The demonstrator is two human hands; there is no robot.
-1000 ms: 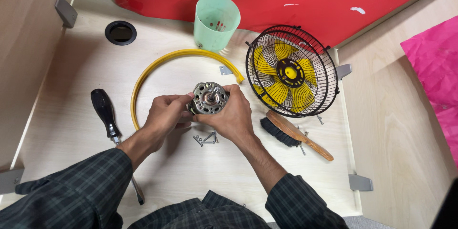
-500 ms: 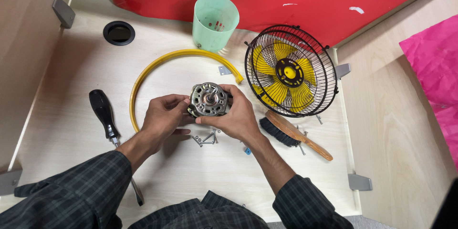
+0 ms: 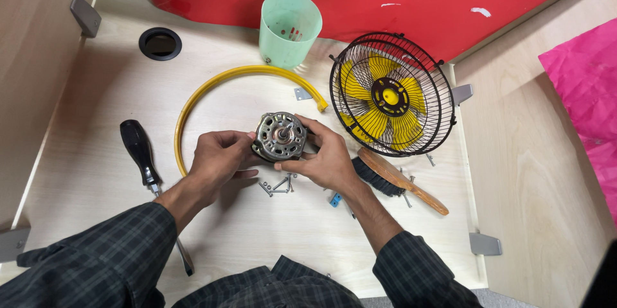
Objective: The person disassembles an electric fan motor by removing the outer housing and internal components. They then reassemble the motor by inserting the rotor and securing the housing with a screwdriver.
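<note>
Here, the left hand point(image 3: 218, 157) and right hand point(image 3: 328, 157) both grip a round metal fan motor point(image 3: 280, 136) just above loose screws point(image 3: 277, 186), near the table's middle, left of a caged yellow fan point(image 3: 391, 102).

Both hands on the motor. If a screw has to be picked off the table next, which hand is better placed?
Right, probably. The right hand grips the motor directly above the loose screws, so it only needs to drop. The left hand sits further to the side, nearer the screwdriver.
</note>
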